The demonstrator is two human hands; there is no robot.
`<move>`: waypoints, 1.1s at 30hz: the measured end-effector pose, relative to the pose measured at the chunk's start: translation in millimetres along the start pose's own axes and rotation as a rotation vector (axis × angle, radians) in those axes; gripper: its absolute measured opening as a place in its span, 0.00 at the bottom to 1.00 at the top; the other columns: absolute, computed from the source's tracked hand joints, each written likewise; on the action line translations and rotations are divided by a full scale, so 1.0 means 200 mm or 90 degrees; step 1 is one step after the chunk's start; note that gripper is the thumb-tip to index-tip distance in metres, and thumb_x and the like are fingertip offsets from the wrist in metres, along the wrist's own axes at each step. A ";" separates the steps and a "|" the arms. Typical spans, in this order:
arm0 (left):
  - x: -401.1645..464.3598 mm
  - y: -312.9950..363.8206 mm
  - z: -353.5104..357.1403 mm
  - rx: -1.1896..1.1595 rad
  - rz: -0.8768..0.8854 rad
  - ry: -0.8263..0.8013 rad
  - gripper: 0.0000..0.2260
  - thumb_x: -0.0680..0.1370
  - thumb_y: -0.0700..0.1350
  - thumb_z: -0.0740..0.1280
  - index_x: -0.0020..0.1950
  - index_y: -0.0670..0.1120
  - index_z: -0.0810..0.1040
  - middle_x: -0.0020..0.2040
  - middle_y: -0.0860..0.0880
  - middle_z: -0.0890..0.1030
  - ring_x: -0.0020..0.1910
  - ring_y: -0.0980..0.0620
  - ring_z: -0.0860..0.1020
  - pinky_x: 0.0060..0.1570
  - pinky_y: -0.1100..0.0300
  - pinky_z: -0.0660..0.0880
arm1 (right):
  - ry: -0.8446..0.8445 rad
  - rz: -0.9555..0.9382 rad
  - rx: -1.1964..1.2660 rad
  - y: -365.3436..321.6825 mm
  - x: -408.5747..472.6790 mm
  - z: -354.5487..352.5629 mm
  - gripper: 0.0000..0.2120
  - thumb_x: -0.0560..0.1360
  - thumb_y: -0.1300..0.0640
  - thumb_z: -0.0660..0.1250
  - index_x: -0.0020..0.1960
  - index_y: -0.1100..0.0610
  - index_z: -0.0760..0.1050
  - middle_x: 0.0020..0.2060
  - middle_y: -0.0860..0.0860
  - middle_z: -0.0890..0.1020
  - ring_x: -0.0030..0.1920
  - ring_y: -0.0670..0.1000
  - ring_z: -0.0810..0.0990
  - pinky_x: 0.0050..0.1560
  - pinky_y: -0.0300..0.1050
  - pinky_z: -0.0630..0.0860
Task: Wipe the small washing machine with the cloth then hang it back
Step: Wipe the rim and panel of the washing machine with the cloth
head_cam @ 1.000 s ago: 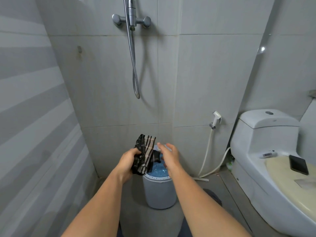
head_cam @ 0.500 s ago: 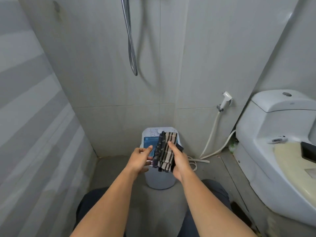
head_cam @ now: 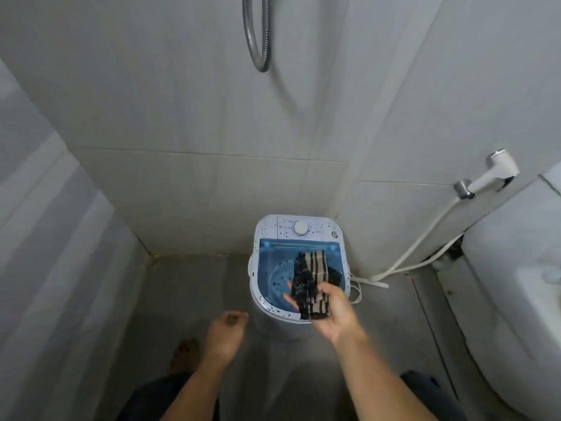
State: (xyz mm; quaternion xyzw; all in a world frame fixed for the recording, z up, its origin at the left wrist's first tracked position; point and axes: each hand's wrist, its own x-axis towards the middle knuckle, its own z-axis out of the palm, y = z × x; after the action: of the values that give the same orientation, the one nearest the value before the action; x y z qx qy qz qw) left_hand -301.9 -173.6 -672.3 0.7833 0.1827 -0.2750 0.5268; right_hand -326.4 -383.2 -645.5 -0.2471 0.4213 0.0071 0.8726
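The small washing machine (head_cam: 267, 235) stands on the floor in the wall corner, white and speckled, with a blue see-through lid and a round dial at the back. My right hand (head_cam: 335, 311) holds a folded black-and-beige striped cloth (head_cam: 312, 281) just above the front of the lid. Whether the cloth touches the lid is unclear. My left hand (head_cam: 226, 331) hangs lower left of the machine, fingers curled loosely, holding nothing.
A white toilet (head_cam: 516, 299) fills the right side. A bidet sprayer (head_cam: 498, 170) hangs on the wall with its hose (head_cam: 416, 247) running to the floor behind the machine. The shower hose (head_cam: 258, 34) loops overhead. My foot (head_cam: 185, 354) stands on the grey floor.
The cloth passed from my left hand to my right. My right hand lowered it over the machine's lid, and my left hand dropped away to the left. The view tilted downward.
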 end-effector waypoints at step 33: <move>0.81 -0.03 0.18 -0.083 0.137 -0.073 0.14 0.81 0.46 0.65 0.65 0.50 0.80 0.55 0.55 0.85 0.47 0.68 0.80 0.43 0.76 0.73 | 0.068 -0.789 -1.462 -0.07 0.89 0.38 0.25 0.82 0.40 0.59 0.76 0.49 0.67 0.70 0.56 0.70 0.60 0.59 0.74 0.53 0.60 0.79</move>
State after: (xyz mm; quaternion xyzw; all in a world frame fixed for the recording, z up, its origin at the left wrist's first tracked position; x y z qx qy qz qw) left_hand -187.4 -205.9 -787.1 0.7456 0.0843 -0.2489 0.6124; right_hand -151.9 -396.7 -731.6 -0.9984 0.0257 -0.0502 0.0055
